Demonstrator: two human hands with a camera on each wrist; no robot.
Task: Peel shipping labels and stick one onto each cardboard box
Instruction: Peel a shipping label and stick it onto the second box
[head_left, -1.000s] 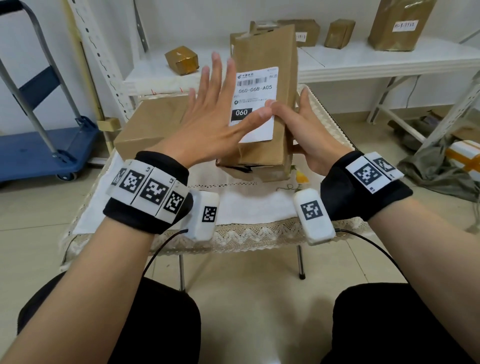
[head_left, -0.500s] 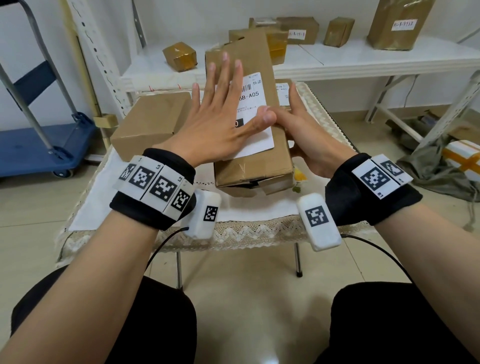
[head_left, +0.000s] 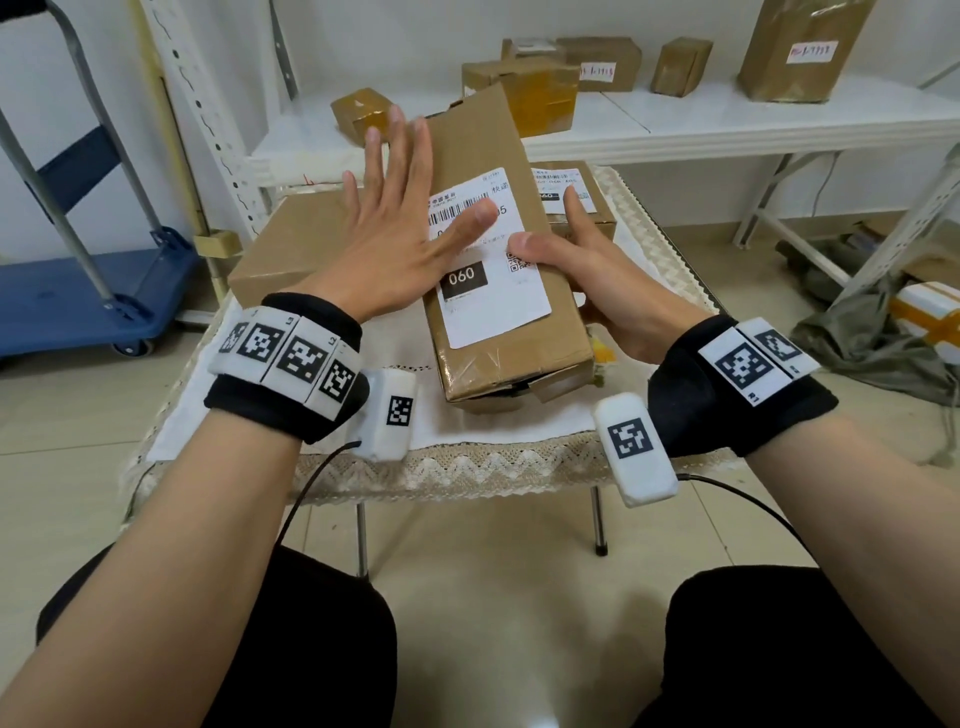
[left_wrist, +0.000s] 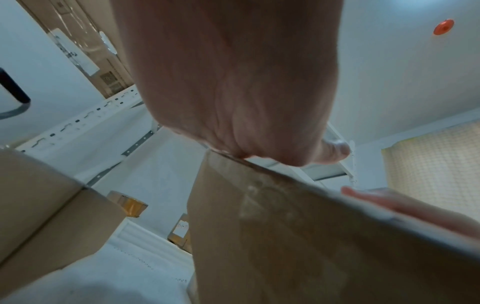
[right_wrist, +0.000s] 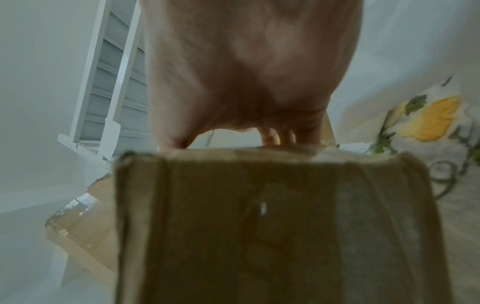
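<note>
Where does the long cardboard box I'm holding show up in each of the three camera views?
Head: long box at centre, tilted, white label facing up.
Left wrist: long box fills the lower right, under the palm.
Right wrist: long box fills the lower centre, blurred.
Shared landmark: the white metal shelf behind.

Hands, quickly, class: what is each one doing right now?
Left hand: open, fingers straight, flat on the shipping label.
Right hand: closed around the side of the cardboard box, holding it.
</note>
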